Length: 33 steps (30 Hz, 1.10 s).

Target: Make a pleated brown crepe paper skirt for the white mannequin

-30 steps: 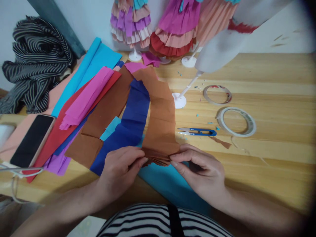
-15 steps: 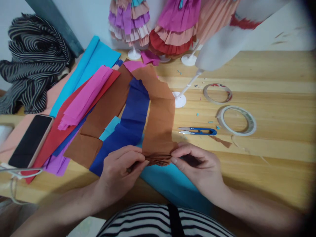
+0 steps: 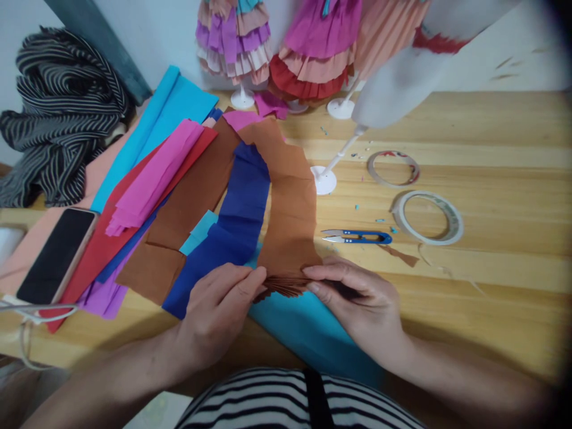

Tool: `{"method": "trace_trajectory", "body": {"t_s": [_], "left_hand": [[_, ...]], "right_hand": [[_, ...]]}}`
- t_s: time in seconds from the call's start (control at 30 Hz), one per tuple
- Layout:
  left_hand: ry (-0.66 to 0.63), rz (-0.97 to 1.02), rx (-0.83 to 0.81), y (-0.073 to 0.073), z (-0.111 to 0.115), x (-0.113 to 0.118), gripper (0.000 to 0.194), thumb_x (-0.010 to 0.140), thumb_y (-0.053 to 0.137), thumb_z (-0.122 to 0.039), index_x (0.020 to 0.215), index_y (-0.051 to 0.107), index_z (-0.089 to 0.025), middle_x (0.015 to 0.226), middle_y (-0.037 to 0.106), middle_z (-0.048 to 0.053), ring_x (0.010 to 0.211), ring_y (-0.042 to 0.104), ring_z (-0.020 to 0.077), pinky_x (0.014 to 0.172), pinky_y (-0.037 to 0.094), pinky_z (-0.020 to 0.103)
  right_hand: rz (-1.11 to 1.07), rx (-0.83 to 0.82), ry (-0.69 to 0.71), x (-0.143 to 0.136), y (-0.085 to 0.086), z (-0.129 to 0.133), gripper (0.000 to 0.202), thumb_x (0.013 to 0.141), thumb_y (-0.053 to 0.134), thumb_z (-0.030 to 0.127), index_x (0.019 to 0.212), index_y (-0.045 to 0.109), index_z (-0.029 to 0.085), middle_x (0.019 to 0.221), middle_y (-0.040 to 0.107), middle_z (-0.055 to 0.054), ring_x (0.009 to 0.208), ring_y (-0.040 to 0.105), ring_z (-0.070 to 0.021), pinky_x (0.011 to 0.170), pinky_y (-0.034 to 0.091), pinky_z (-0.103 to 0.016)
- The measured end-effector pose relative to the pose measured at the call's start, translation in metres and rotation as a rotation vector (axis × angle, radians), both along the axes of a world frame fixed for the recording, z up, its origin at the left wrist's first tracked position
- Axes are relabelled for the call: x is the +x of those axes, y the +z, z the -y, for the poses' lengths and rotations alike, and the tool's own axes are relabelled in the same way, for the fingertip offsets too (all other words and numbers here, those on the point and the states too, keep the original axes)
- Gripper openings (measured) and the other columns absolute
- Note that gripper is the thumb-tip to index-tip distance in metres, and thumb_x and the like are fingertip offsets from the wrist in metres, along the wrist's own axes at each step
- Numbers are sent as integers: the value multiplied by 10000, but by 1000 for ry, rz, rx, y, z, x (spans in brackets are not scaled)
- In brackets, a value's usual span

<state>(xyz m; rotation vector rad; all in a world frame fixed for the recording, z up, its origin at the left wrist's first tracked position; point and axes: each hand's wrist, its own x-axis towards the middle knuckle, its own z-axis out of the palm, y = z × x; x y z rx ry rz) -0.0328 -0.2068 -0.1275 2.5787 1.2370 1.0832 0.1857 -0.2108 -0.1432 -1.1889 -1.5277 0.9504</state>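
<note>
- Toward six o'clock in the head view: what is held?
- Brown strip [image 3: 290, 217], its near end stacked in pleats [image 3: 286, 287]. Left hand [image 3: 218, 313]: fingers gripping the left edge. Right hand [image 3: 364, 304]: fingers pinching the right edge.
- Surroundings, taken from the pleats?
- Blue strip [image 3: 243, 205] at eleven o'clock. Blue snips [image 3: 353, 240] on the bench [image 3: 500, 196] at two, white tape roll [image 3: 454, 228] farther out, same bearing. Turquoise sheet [image 3: 308, 330] at five.

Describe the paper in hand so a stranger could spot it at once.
On the wooden table, find the left hand and right hand near the front edge. Between them is a brown paper strip; unlike the brown sheet farther left, its near end is folded into pleats.
</note>
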Motion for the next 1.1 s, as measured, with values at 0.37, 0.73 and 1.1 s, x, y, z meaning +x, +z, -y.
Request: {"method": "trace_trajectory", "body": {"t_s": [0.37, 0.73, 1.1], "left_hand": [[-38, -58, -8, -5, 3, -7, 197, 896, 566, -107, 1077, 637, -134, 882, 689, 40, 776, 639, 115, 710, 548, 224], [63, 5, -15, 1, -2, 3, 83, 853, 632, -102, 920, 655, -146, 779, 687, 11, 685, 651, 102, 619, 554, 194], [65, 16, -45, 2, -2, 3, 48, 865, 626, -130, 898, 659, -137, 745, 690, 6, 653, 650, 97, 614, 548, 189]], "right_hand": [[-45, -32, -19, -3, 2, -2, 127, 801, 669, 98, 788, 693, 222, 705, 710, 2, 621, 658, -123, 583, 543, -220], [43, 84, 30, 1, 6, -2, 166, 814, 628, 71, 770, 690, 218, 669, 674, 1, 576, 621, -118, 515, 493, -219], [72, 62, -31, 1, 4, -1, 220, 793, 666, 94, 929, 740, 250, 764, 732, -20, 668, 685, -156, 578, 566, -254]]}}
